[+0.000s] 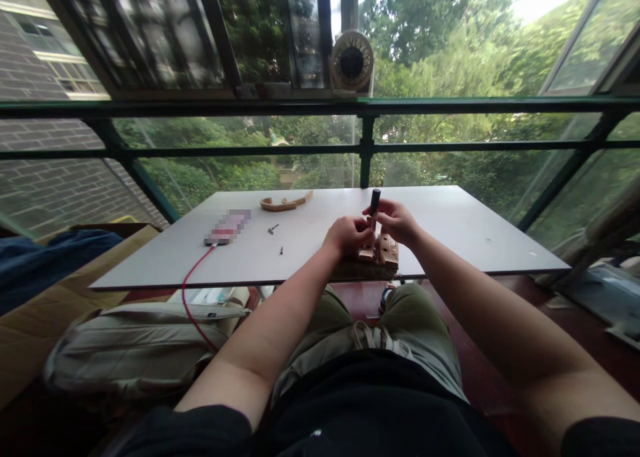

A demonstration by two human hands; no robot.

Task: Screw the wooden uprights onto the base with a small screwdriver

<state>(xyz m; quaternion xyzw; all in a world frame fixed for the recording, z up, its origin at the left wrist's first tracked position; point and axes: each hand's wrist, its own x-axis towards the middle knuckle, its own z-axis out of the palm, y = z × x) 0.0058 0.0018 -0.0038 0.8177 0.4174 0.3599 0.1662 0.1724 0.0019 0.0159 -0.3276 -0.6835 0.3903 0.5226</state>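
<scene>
My right hand (397, 220) is closed around a black-handled screwdriver (375, 200) held upright, its tip down on a small wooden assembly (381, 249) at the near edge of the white table (450, 223). My left hand (347, 235) is closed against the left side of that wooden assembly, steadying it. Whether it pinches a screw is hidden by the fingers.
On the table lie a curved wooden part (284, 203), two loose screws (273, 229), and a blurred pink-and-white object (229, 227) with a red cable (193, 290) hanging off the edge. A grey bag (135, 343) lies at left on the floor. A green railing (365, 147) stands behind.
</scene>
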